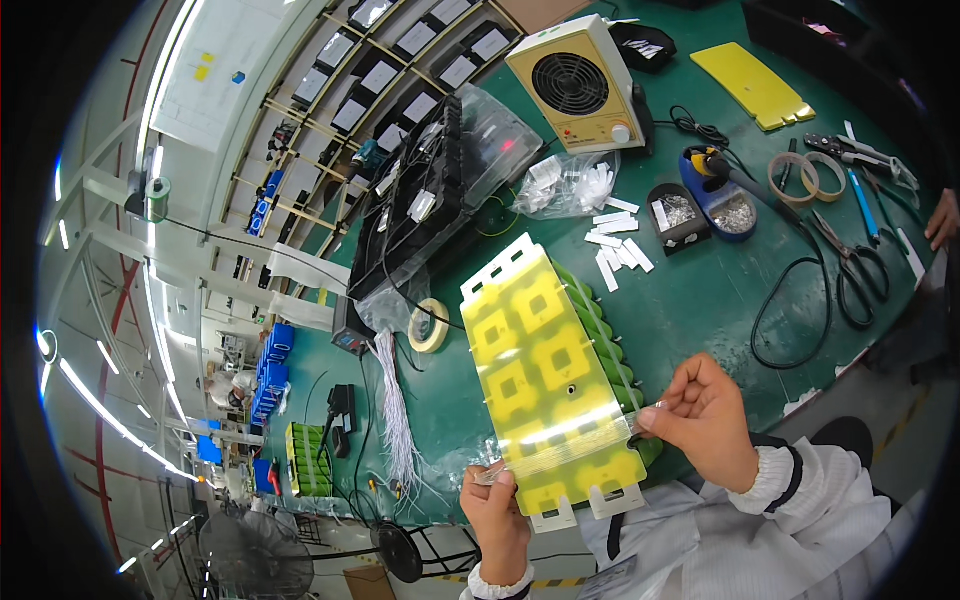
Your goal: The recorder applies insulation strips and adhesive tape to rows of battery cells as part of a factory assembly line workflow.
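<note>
A battery pack (600, 335) of green cylindrical cells lies on the bench before me, topped by a yellow translucent insulating sheet (540, 330). Pale square shapes show through that sheet. Across its near part runs a strip of clear tape (565, 452). My left hand (497, 515) pinches the strip's left end, just beyond the sheet's left edge. At the opposite side, my right hand (705, 420) is closed with thumb and forefinger on the right end of the tape. White slotted tabs (617, 500) stick out at the pack's near end.
An ionizing fan (575, 85) stands at the far side. To the right are a soldering iron in its holder (720, 190), scissors (850, 265) and tape rings (790, 178). A tape roll (428, 325) and white wires (398, 420) lie left. Another person's hand (942, 220) shows at right.
</note>
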Demonstrator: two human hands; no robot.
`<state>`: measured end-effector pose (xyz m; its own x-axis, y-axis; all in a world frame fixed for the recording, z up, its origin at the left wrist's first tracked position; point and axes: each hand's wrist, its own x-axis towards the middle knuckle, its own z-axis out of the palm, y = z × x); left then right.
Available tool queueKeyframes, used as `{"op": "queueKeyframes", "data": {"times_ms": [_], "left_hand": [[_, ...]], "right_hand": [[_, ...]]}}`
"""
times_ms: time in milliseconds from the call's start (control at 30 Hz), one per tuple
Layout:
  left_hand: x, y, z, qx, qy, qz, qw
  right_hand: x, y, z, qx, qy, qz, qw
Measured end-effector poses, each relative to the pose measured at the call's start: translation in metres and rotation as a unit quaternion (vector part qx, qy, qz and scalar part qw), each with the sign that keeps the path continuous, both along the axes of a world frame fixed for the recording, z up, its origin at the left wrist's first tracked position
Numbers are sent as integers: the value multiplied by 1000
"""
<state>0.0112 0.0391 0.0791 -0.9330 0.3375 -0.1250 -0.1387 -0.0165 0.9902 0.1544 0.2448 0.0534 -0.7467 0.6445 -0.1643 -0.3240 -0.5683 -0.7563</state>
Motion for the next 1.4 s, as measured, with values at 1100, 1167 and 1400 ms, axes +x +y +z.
{"op": "queueKeyframes", "data": {"times_ms": [1100, 1167, 1400], "left_hand": [[-3, -5, -2, -28, 21, -22, 999], [-2, -4, -1, -27, 26, -15, 999], [-6, -7, -9, 28, -10, 3, 1000]], "right_hand": [[-1, 0, 0, 5, -1, 2, 1000], [-1, 0, -1, 5, -1, 4, 1000], [-2, 0, 3, 5, -19, -5, 1000]]}}
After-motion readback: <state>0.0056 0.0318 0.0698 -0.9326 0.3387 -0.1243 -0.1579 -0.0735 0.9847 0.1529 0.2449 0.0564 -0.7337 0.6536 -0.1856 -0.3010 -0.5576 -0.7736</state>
